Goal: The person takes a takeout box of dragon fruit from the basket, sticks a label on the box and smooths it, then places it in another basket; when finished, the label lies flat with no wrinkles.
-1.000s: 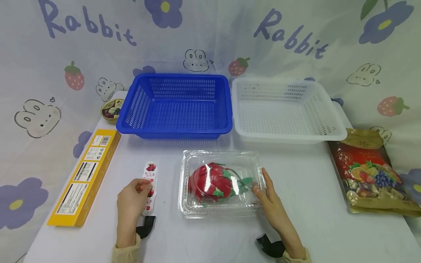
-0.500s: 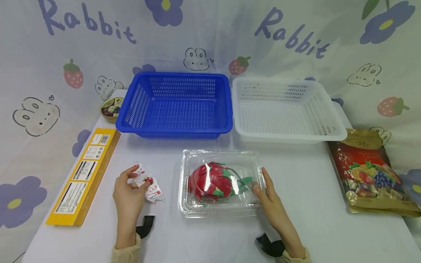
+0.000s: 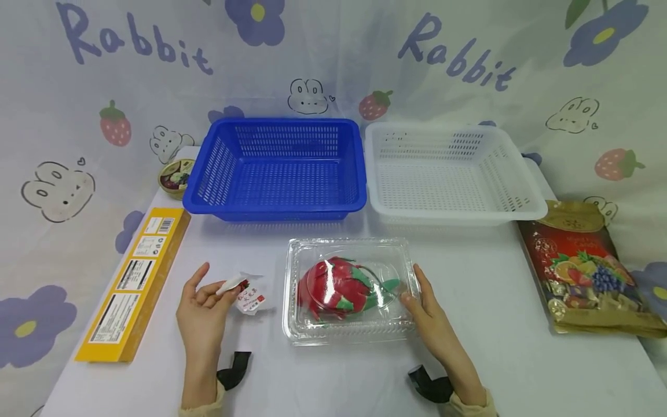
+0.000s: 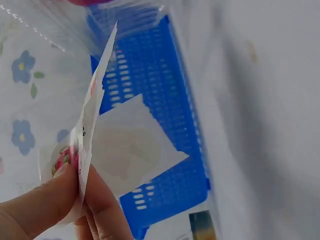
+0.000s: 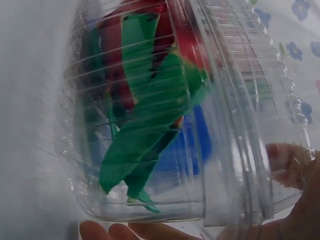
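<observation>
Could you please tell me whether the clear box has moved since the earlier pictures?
No: against the blue basket, the clear box shows no visible shift either way in the head view.

The white table bears baskets, clear box, carton, bag.

A makeshift table workspace stands before a hanging printed cloth.

"Rabbit" lettering, cartoon bunnies, strawberries and purple flowers cover the fabric, which fills the view behind and on both sides of a white-topped table. A blue basket and a white basket sit side by side at the back, with a yellow box at the left edge and a red-and-gold bag at the right, arranged like a staged set; whether in a home, shop or studio cannot be told.
</observation>
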{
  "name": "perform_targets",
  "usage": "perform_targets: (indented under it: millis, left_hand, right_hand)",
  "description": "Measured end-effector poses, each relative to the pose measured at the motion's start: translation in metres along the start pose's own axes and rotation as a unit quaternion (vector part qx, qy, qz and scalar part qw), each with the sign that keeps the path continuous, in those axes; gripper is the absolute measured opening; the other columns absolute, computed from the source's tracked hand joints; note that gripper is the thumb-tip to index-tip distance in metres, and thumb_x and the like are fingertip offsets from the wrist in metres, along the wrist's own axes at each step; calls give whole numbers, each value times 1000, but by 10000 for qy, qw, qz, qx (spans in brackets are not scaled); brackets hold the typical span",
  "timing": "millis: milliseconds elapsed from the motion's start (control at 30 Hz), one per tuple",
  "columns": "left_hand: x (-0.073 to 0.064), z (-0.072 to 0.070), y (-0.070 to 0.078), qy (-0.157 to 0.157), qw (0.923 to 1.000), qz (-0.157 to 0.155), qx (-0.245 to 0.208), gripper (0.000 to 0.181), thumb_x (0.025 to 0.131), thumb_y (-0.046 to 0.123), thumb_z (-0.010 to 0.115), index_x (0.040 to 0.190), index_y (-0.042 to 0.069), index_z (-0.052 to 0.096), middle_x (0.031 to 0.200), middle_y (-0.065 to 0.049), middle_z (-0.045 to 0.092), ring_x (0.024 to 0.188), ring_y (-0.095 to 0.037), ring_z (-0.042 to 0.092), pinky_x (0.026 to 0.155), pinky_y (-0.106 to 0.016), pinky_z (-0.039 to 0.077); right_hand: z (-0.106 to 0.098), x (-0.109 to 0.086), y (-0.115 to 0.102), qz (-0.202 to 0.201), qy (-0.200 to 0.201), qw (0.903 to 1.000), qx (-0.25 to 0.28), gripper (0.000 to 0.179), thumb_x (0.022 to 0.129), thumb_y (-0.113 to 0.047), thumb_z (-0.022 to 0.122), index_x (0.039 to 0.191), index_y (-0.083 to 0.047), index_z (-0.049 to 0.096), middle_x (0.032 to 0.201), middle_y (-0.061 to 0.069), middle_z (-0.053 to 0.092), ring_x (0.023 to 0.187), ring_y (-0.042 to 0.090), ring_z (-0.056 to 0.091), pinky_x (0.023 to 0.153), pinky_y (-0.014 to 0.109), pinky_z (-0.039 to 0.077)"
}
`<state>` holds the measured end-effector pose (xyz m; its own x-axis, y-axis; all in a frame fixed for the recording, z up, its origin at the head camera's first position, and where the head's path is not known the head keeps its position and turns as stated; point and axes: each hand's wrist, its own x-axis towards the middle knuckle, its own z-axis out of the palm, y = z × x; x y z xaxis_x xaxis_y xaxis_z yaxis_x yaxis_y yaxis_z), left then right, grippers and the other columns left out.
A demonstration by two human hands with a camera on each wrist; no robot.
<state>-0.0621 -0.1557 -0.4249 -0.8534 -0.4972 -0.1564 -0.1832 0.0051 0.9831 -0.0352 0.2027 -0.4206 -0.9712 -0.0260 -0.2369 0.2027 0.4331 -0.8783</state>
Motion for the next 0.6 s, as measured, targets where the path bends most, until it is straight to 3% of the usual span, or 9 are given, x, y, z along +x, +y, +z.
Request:
perform_targets:
  millis: [100, 233, 333, 400, 467, 600]
  left_hand:
    - [-8, 2, 8, 29, 9986, 203, -485, 48, 80, -14, 68, 124, 3, 59, 85, 6, 67, 75, -2, 68, 67, -12, 55]
    - [-22, 5, 23, -24, 9943, 597, -878, 30, 81, -14, 67, 106, 2, 66, 90, 4, 71, 78, -4, 69, 69, -14, 56]
    - [-35, 9, 35, -167, 9883, 1121, -1019, 28, 79, -17, 67, 103, -1, 67, 92, 3, 73, 82, -6, 71, 72, -16, 56]
    - [-43, 12, 42, -405, 9787, 1620, -1195, 28, 78, -19, 66, 105, -8, 65, 94, 0, 73, 84, -8, 72, 74, -18, 57]
    - [-50, 16, 47, -755, 9629, 2159, -1436, 30, 78, -21, 65, 107, -14, 62, 98, -2, 73, 87, -10, 72, 76, -19, 57]
    - [-63, 25, 57, -1432, 9285, 2858, -1887, 29, 79, -21, 63, 108, -19, 59, 102, -5, 72, 91, -12, 71, 79, -21, 57]
  right_hand:
    - [-3, -1, -4, -90, 135, 9999, -8, 62, 104, -32, 41, 156, -15, 12, 156, 28, 23, 142, 49, 25, 105, 70, 30]
    - [-7, -5, -13, -363, 756, 9965, -27, 53, 104, -30, 42, 153, -13, 26, 152, 22, 36, 138, 44, 37, 104, 59, 40]
    - [-6, -8, -22, -679, 1363, 9882, 133, 46, 104, -23, 44, 148, -11, 37, 151, 13, 40, 134, 36, 46, 103, 31, 47]
    - [-3, -12, -29, -986, 1685, 9800, 377, 42, 103, -16, 46, 144, -8, 43, 148, 8, 45, 128, 27, 52, 98, 17, 47]
    - [2, -16, -36, -1412, 1887, 9693, 700, 37, 101, -8, 48, 138, -4, 49, 140, 3, 52, 122, 15, 57, 92, 7, 45]
    - [14, -23, -47, -2640, 1628, 9417, 1300, 34, 97, 8, 45, 130, 6, 53, 119, -2, 64, 108, 4, 61, 91, 13, 49]
